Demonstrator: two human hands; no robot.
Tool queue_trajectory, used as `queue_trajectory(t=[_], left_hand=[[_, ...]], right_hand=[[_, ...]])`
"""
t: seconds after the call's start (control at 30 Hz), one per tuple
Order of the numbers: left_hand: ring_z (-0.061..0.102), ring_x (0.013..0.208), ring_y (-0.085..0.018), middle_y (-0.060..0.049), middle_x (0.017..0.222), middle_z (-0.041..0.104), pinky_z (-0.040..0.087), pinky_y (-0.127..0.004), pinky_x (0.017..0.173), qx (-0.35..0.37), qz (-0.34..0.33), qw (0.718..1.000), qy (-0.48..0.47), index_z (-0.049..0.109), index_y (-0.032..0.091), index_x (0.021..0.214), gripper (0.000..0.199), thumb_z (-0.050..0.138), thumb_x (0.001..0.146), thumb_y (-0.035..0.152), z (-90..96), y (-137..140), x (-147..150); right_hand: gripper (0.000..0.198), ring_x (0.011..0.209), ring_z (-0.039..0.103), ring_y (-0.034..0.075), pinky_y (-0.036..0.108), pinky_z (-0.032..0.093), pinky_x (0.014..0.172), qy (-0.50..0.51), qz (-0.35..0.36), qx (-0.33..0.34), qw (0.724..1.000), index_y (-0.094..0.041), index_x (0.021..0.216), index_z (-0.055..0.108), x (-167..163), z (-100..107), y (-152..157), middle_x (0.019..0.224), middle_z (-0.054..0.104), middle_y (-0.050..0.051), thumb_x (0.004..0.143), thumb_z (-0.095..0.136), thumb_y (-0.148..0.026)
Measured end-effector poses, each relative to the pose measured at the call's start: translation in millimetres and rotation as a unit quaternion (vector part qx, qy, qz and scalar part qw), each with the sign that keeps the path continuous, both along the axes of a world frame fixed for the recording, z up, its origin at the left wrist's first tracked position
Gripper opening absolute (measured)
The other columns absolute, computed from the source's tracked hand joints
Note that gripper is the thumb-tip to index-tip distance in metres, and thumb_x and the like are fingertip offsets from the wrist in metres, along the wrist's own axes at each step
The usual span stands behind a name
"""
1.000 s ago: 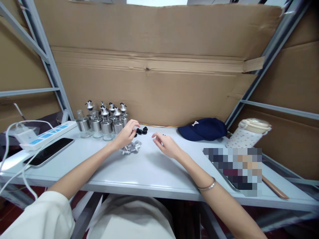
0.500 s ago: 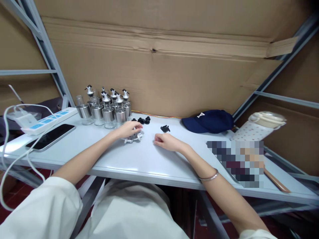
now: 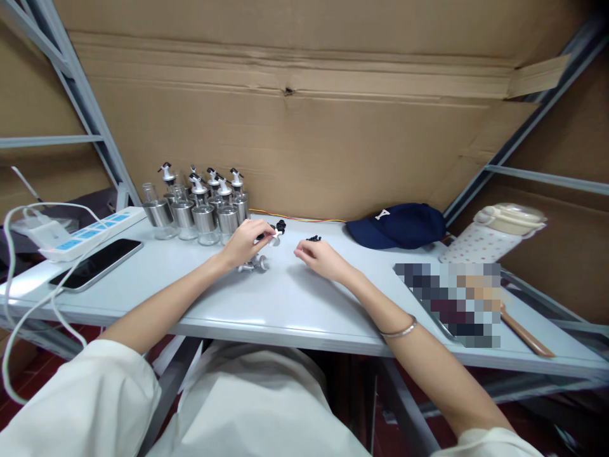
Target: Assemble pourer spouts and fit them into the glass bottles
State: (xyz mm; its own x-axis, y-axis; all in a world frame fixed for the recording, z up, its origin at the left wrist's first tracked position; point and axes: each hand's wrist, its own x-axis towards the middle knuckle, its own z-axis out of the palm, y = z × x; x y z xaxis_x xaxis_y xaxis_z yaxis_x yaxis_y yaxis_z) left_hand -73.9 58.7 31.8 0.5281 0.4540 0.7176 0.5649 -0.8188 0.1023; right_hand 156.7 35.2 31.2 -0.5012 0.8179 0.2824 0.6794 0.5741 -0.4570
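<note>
My left hand (image 3: 248,241) pinches a small white and silver pourer head (image 3: 275,238) between thumb and fingertips, raised a little over the table. Beneath that hand lies a small pile of similar pourer heads (image 3: 255,263), partly covered by it. My right hand (image 3: 321,258) is closed, its fingers curled in, a short way to the right; whatever may be inside is hidden. Just behind it some small black parts (image 3: 314,238) rest on the table. Further black caps (image 3: 280,226) show behind my left hand.
Several glass and steel bottles (image 3: 204,222), some topped with pourers, stand at the back left. A power strip (image 3: 95,235) and a phone (image 3: 98,263) lie left. On the right are a navy cap (image 3: 399,226), a white bottle (image 3: 495,235) and a brown stick-like handle (image 3: 528,333).
My left hand has risen off the pile with a pourer head in its fingertips. My right hand has shifted slightly up, covering part of the black parts.
</note>
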Motion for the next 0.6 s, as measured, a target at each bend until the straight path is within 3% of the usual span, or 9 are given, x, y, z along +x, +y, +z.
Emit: queue_trajectory(t=[0.13,0.23,0.37,0.6], left_hand=[[0.061,0.081,-0.015,-0.005,0.084,0.065,0.048,-0.028,0.075,0.136,-0.061,0.988,-0.026,0.056,0.015,0.091,0.007,0.050,0.088,0.017,2.0,-22.2,15.3],[0.061,0.080,-0.014,-0.005,0.083,0.065,0.050,-0.026,0.072,0.180,-0.101,0.978,-0.019,0.054,0.016,0.091,0.006,0.051,0.086,0.013,-1.3,-32.2,24.6],[0.061,0.075,-0.014,-0.004,0.081,0.064,0.051,-0.025,0.068,0.176,-0.120,0.977,-0.004,0.053,0.017,0.090,0.007,0.050,0.086,0.013,-6.8,-36.1,29.6],[0.061,0.072,-0.012,-0.004,0.082,0.061,0.050,-0.022,0.064,0.121,-0.148,0.981,-0.022,0.050,0.017,0.094,0.005,0.048,0.089,0.015,-11.6,-37.4,31.6]], right_hand=[[0.031,0.049,0.039,0.010,0.022,0.032,0.054,0.193,0.011,-0.046,0.980,-0.017,0.077,0.056,1.4,6.5,-0.4,0.054,0.049,-0.004,0.088,0.041,-0.042],[0.043,0.048,0.038,0.009,0.023,0.032,0.051,0.262,0.060,-0.119,0.956,-0.017,0.076,0.055,1.5,8.9,-2.3,0.053,0.047,-0.004,0.087,0.038,-0.055],[0.046,0.047,0.038,0.009,0.022,0.031,0.049,0.269,0.092,-0.170,0.943,-0.018,0.070,0.052,-1.1,9.6,-6.3,0.052,0.046,-0.005,0.082,0.044,-0.061],[0.042,0.047,0.037,0.007,0.023,0.030,0.050,0.235,0.090,-0.144,0.957,-0.017,0.060,0.049,0.0,10.1,-6.4,0.051,0.046,-0.005,0.080,0.052,-0.054]])
